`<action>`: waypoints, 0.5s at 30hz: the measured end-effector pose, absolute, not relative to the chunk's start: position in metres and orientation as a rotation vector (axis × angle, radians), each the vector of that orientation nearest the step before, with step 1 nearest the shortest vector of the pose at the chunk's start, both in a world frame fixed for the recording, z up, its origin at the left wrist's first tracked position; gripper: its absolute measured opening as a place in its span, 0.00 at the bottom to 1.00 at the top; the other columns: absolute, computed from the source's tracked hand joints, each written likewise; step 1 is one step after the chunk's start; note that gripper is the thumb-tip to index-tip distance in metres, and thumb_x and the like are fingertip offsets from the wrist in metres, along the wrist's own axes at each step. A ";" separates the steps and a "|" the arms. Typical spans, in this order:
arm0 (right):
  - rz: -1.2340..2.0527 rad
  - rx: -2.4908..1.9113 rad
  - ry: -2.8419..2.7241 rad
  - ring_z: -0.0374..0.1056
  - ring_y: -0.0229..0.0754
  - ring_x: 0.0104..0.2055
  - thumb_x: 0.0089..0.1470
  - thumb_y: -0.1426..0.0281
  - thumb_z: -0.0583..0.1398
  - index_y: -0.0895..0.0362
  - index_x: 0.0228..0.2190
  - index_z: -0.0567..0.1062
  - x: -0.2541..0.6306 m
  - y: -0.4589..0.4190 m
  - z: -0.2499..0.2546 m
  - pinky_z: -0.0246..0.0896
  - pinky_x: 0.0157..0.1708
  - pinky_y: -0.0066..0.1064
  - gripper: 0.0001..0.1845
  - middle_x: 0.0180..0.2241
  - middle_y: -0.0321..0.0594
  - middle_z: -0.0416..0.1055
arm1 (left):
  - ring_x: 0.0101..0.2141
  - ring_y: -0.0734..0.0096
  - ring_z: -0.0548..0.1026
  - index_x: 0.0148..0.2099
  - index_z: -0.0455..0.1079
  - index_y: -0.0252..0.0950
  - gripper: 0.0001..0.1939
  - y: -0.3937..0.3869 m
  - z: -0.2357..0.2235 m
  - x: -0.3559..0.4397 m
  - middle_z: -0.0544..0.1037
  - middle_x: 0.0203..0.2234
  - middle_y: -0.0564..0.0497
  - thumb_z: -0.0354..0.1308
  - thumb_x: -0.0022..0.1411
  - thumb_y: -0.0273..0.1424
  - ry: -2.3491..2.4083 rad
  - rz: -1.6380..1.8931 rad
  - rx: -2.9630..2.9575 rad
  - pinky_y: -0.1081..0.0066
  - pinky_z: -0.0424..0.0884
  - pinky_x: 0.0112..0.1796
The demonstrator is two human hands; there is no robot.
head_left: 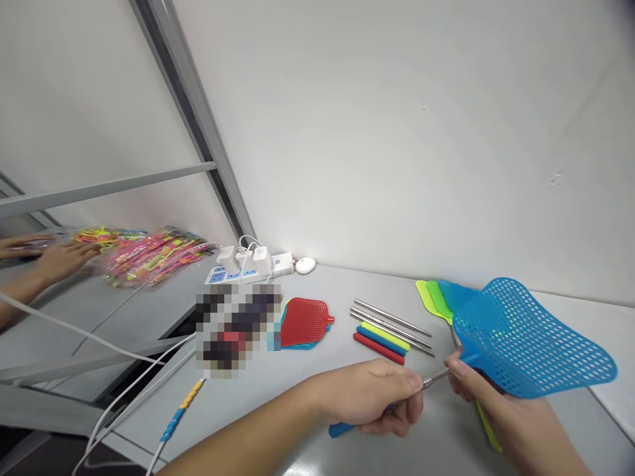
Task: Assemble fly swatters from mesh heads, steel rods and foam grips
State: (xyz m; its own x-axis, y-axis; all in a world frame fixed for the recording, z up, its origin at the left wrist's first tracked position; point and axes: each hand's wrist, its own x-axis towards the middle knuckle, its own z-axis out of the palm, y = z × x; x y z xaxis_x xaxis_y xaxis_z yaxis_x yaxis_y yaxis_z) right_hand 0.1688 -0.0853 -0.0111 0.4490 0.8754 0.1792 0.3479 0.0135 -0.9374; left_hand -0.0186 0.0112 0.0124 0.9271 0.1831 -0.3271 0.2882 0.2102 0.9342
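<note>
Perhaps to keep it still, a wide blue plastic-mesh swatter (530,340) is gripped by its handle (342,430) in the left hand (372,396), near its top in the right hand (496,396).

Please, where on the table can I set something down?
Bare table lies between the red swatter head and the left forearm; a narrower patch separates that head from the handles. Crowded: around the power strip and overlapping swatter heads.
</note>
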 end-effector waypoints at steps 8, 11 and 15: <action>0.524 -1.656 -1.194 0.70 0.43 0.28 0.47 0.53 0.64 0.49 0.26 0.77 0.167 -0.094 -0.017 0.67 0.33 0.29 0.14 0.24 0.35 0.73 | 0.24 0.76 0.65 0.44 0.69 0.43 0.17 -0.016 0.016 -0.015 0.66 0.23 0.58 0.41 0.71 0.42 0.628 0.300 2.076 0.75 0.58 0.26; 0.474 -1.672 -1.244 0.71 0.45 0.29 0.42 0.51 0.66 0.47 0.27 0.79 0.165 -0.098 -0.017 0.69 0.32 0.31 0.14 0.25 0.35 0.75 | 0.25 0.72 0.70 0.40 0.70 0.43 0.17 -0.021 0.012 -0.014 0.73 0.26 0.57 0.40 0.72 0.39 0.674 0.378 2.456 0.72 0.58 0.27; 0.476 -1.693 -1.196 0.72 0.43 0.30 0.50 0.51 0.61 0.49 0.26 0.77 0.155 -0.099 -0.013 0.68 0.35 0.30 0.15 0.23 0.34 0.74 | 0.23 0.68 0.72 0.38 0.67 0.40 0.18 -0.019 -0.001 -0.011 0.76 0.26 0.55 0.39 0.72 0.39 0.721 0.398 2.754 0.69 0.57 0.25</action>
State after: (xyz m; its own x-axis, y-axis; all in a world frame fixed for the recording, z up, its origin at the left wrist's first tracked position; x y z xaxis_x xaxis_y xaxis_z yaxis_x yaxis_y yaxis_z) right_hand 0.1555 -0.0986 -0.0126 0.4403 0.8740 0.2055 0.4938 -0.0446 -0.8684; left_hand -0.0111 -0.0188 -0.0007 0.8387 0.5088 0.1941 0.4356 -0.8408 0.3215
